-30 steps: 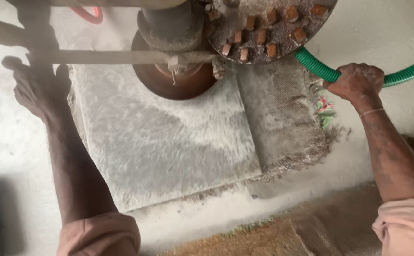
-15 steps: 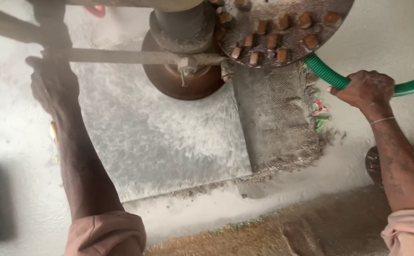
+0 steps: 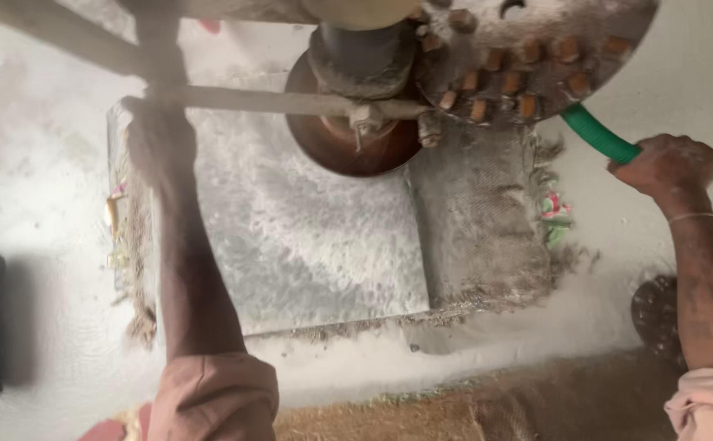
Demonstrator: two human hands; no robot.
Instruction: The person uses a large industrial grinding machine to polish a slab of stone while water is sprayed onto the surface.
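Single head-worn view, aimed steeply down from above the work. Both forearms are seen entering from the bottom edge, left hand (image 3: 160,143) at upper left, right hand (image 3: 665,166) at right edge on the green hose (image 3: 609,144). The grey stone slab (image 3: 291,245) is framed centrally, close range, with the rust-brown grinding disc (image 3: 352,147) and the machine's metal bar (image 3: 275,101) cut off by the top edge. Wet white floor (image 3: 38,204) fills the margins. No second view is supplied, so nothing is shared.

Rough, matt grey stone slab (image 3: 291,237); ribbed green plastic hose (image 3: 601,139); rusty metal disc (image 3: 356,143).
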